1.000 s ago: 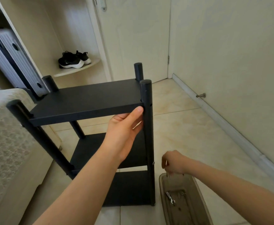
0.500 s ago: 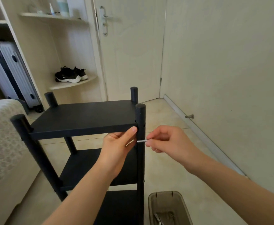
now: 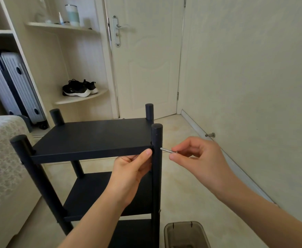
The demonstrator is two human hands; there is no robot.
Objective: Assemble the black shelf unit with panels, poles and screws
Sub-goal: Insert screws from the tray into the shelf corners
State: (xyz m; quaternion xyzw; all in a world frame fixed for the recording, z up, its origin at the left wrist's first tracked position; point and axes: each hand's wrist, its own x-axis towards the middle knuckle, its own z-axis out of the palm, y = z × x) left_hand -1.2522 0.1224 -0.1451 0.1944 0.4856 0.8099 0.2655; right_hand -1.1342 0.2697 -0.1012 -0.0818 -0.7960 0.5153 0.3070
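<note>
The black shelf unit stands on the floor with three panels between four round poles. Its top panel (image 3: 93,135) sits just below the pole tops. My left hand (image 3: 132,169) holds the panel's front right corner from underneath, thumb on the front edge beside the near right pole (image 3: 157,158). My right hand (image 3: 195,158) pinches a silver screw (image 3: 166,150) that lies level, its tip at the right side of that pole at panel height. Two lower panels (image 3: 96,190) show below.
A brown plastic box (image 3: 186,233) sits on the floor tiles at the pole's right foot. A bed (image 3: 1,167) borders the unit on the left. Behind stand a suitcase (image 3: 12,86), corner shelves with black shoes (image 3: 78,88), a closed door (image 3: 146,59), and a wall on the right.
My right hand rose from the brown box with a screw and brought it to the near right pole at top panel height. My left hand kept its hold under the panel corner.
</note>
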